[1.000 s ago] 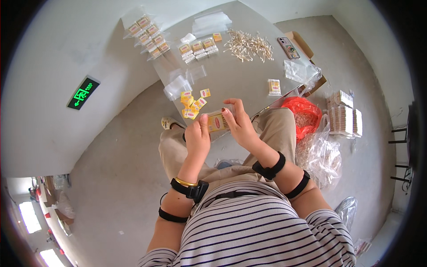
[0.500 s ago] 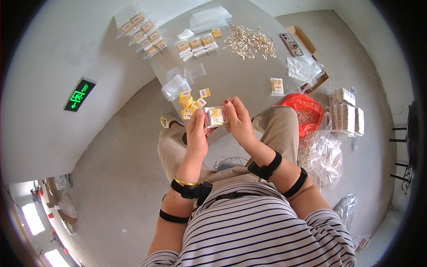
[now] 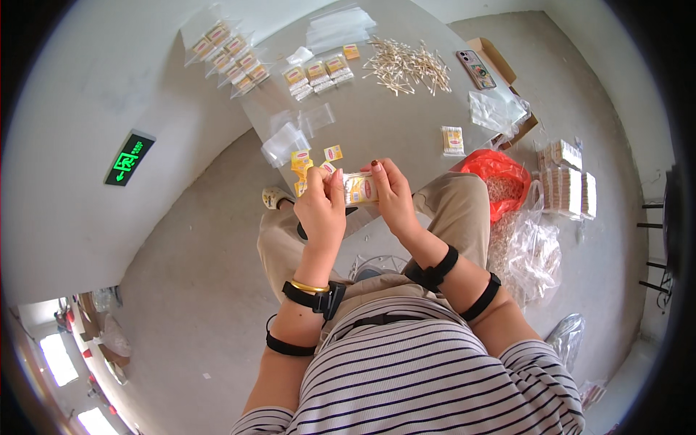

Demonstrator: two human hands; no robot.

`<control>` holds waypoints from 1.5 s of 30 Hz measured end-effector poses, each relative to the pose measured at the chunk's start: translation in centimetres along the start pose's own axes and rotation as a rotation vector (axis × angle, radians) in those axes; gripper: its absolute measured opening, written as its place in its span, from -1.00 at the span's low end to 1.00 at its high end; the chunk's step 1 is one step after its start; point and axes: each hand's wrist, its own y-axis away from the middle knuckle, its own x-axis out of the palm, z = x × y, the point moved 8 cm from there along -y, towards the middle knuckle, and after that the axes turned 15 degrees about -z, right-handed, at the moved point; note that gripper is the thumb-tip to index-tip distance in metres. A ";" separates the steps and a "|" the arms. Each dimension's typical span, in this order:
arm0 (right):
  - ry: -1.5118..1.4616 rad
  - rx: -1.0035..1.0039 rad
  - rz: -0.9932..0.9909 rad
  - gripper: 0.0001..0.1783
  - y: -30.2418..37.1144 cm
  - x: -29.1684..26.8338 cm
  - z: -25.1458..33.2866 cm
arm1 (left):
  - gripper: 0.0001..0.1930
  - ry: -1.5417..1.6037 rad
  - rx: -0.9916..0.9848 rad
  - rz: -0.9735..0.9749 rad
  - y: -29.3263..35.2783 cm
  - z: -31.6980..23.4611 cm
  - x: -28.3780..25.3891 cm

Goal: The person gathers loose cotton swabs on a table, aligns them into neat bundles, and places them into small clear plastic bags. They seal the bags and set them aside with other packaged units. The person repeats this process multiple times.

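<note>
Between my two hands is a small clear pack of cotton swabs [image 3: 360,190] with a yellow and white label card, held above my lap at the table's near edge. My left hand [image 3: 323,205] pinches its left end between thumb and curled fingers. At the other end, the thumb and fingers of my right hand [image 3: 394,199] grip the upper right corner. Just beyond my left hand lie loose yellow label cards [image 3: 301,161], partly covered by it. Another swab pack [image 3: 452,141] lies on the table to the right.
Loose swabs [image 3: 409,67], a row of packs [image 3: 317,76], clear bags [image 3: 341,27] and a phone [image 3: 475,69] lie on the grey table [image 3: 391,123]. Bagged packs [image 3: 230,58] sit far left. At right are a red bag of swabs [image 3: 500,185] and stacked swab bundles [image 3: 565,185].
My left hand has turned and curled its fingers over the pack's left end, now covering more of the label cards. The pack has shifted slightly right; my right hand keeps its hold.
</note>
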 end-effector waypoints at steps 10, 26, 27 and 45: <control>-0.127 0.074 -0.031 -0.57 -1.6 0.5 -1.3 | -0.70 0.211 -0.424 -0.006 -0.6 3.4 2.1; 0.455 -0.052 -0.271 -0.60 -10.1 -4.2 -6.3 | -0.67 -0.133 -0.309 -0.106 0.1 13.8 2.5; 0.524 -0.087 -0.281 -0.60 -11.1 -4.3 -6.2 | -0.67 -0.143 -0.315 -0.109 0.1 14.4 2.9; 0.994 -0.305 -0.023 -0.64 -18.4 -4.9 -9.0 | -0.69 0.180 -0.663 -0.139 0.6 14.3 2.3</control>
